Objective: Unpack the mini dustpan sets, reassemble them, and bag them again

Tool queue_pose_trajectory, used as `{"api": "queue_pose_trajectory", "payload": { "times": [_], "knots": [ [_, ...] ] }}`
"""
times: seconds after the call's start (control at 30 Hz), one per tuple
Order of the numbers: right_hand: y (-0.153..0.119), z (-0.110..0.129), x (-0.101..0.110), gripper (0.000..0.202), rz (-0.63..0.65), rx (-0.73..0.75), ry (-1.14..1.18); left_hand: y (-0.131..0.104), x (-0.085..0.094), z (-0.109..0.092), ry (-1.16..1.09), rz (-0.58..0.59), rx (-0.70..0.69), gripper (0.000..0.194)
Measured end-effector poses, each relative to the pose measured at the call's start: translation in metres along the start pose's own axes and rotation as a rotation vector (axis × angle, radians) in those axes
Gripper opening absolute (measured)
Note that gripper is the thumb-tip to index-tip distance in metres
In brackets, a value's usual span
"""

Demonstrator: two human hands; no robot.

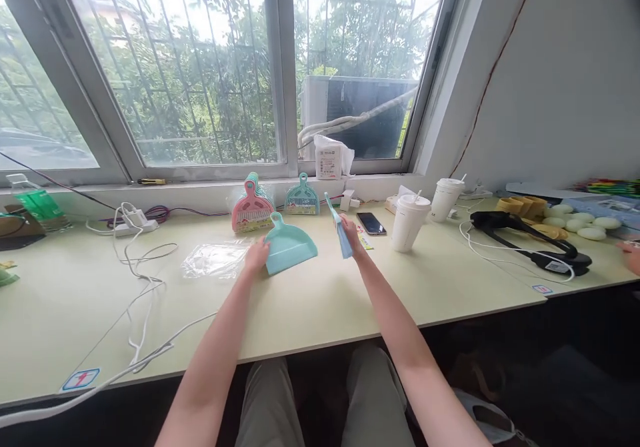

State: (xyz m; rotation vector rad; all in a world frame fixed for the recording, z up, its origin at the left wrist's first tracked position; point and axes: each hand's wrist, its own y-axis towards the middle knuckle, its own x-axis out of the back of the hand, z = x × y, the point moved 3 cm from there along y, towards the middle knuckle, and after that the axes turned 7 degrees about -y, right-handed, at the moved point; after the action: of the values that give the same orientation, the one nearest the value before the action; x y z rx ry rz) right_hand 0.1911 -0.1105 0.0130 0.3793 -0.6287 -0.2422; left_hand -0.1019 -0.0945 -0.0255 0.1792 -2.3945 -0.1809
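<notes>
My left hand (257, 255) rests on the near left edge of a small light blue dustpan (290, 245) that lies on the pale green desk (320, 300). My right hand (351, 233) grips a small light blue brush (340, 231), held upright just right of the dustpan. A pink dustpan set (251, 208) and a teal dustpan set (302, 199) lean against the window sill behind. An empty clear plastic bag (216, 260) lies left of my left hand.
A black phone (371, 223) and two white lidded cups (409, 222) (445, 200) stand to the right. A black device (530, 241) with a white cable, yellow and white round pieces (575, 223), a power strip (135, 223) and loose white cables (143, 287) lie on the desk. Another person's hand (631, 256) shows at the right edge.
</notes>
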Motion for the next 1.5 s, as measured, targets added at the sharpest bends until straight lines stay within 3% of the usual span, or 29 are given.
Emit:
{"api": "queue_pose_trajectory", "payload": {
  "times": [0.07,0.17,0.33,0.47,0.63,0.77,1.0,1.17,1.3,1.37,1.43,1.5],
  "knots": [
    [-0.002,-0.008,0.008,0.033,-0.007,0.022,-0.247,0.003,0.013,0.008,0.123,-0.008,0.04,0.04],
    [-0.009,-0.023,0.004,0.033,0.063,0.039,-0.671,0.001,0.019,0.011,0.249,0.005,0.046,0.038],
    [-0.016,-0.034,-0.01,0.032,0.136,0.021,-0.84,-0.006,0.013,0.004,0.317,-0.081,0.001,0.045],
    [-0.016,-0.033,-0.012,0.027,0.134,-0.023,-0.835,-0.008,0.015,0.0,0.274,-0.137,-0.003,0.043],
    [-0.017,-0.033,-0.018,0.036,0.179,-0.086,-0.808,-0.008,0.014,-0.001,0.299,-0.131,-0.026,0.038],
    [-0.016,-0.035,-0.015,0.032,0.179,-0.161,-0.767,-0.009,0.01,-0.001,0.363,-0.086,-0.015,0.031],
    [-0.014,-0.021,-0.007,0.024,-0.039,-0.101,-0.56,-0.011,-0.002,-0.009,0.363,-0.009,-0.102,0.039],
    [-0.022,-0.006,-0.028,0.021,0.112,0.016,-0.501,-0.026,-0.032,-0.031,0.206,0.226,-0.231,0.032],
    [-0.03,0.001,-0.043,0.022,0.226,0.111,-0.514,-0.043,-0.058,-0.056,0.04,0.447,-0.487,0.038],
    [-0.031,0.003,-0.044,0.026,0.251,0.124,-0.483,-0.045,-0.059,-0.061,0.037,0.414,-0.611,0.032],
    [-0.031,0.003,-0.043,0.03,0.282,0.126,-0.446,-0.042,-0.051,-0.061,0.099,0.276,-0.694,0.021],
    [-0.031,0.002,-0.043,0.031,0.314,0.129,-0.413,-0.038,-0.042,-0.056,0.207,0.144,-0.744,0.025]
  ]
}}
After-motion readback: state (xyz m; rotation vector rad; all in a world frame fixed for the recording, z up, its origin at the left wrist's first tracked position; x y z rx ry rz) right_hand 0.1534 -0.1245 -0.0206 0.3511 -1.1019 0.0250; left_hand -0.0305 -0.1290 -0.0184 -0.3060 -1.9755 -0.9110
